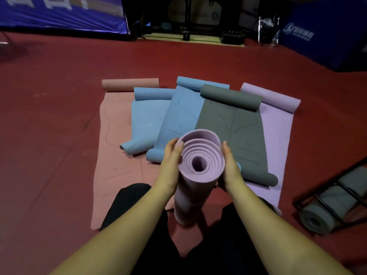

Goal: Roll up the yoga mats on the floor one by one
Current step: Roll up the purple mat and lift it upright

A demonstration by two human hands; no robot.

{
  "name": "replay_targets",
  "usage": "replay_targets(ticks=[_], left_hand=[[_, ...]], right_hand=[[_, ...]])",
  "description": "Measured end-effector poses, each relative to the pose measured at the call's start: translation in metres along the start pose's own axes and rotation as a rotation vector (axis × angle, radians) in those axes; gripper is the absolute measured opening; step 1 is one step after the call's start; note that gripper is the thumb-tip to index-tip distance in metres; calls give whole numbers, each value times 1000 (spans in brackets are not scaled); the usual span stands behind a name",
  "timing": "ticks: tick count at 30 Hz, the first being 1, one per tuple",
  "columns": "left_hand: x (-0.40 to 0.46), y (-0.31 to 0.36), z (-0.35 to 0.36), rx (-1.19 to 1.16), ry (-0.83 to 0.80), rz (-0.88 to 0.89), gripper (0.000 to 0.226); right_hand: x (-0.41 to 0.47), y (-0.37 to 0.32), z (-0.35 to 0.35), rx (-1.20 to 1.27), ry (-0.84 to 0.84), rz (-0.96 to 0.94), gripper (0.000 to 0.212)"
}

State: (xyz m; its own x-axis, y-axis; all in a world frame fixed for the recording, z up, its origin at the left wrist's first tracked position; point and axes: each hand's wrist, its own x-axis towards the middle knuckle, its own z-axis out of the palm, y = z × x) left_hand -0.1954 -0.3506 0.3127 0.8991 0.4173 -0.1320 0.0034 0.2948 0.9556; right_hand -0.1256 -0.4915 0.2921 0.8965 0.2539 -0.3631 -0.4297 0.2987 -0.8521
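Observation:
A rolled lilac yoga mat [195, 187] stands upright on its end between my knees, its spiral end facing me. My left hand [170, 161] grips its left side near the top, thumb on the rim. My right hand [230, 165] holds its right side, fingers behind the roll. On the floor beyond lie several flat mats with curled ends, overlapping: a salmon one [113, 151] at the left, two blue ones [147, 120] [182, 114], a grey one [236, 132], and a lilac one [278, 135] at the right.
A black metal rack [325, 197] at the right holds a rolled grey mat [317, 219]. The floor [49, 116] is dark red. Blue banners [59, 14] and dark equipment stand along the far wall. My legs in black trousers [127, 203] flank the upright roll.

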Motion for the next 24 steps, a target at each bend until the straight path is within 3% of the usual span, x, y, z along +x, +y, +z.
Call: replay_targets(ticks=[3, 5, 9, 12, 17, 20, 24], left_hand=[[0, -4, -3, -13, 22, -22, 40], [0, 1, 1, -38, 38, -36, 27], [3, 19, 5, -85, 18, -60, 42], [2, 19, 2, -139, 17, -43, 46], [-4, -5, -5, -44, 64, -56, 25], [1, 7, -1, 2, 61, -42, 22], [1, 10, 2, 37, 9, -35, 29]], right_hand=[[-6, 3, 2, 7, -11, -39, 51], [-5, 2, 4, -32, 22, -75, 68], [-7, -8, 7, -45, -26, -113, 86], [-9, -13, -2, -70, -47, -136, 71], [-19, 11, -15, -178, 34, -107, 27], [-14, -6, -11, -270, -34, -140, 20], [-5, -19, -8, -217, -8, -142, 30]])
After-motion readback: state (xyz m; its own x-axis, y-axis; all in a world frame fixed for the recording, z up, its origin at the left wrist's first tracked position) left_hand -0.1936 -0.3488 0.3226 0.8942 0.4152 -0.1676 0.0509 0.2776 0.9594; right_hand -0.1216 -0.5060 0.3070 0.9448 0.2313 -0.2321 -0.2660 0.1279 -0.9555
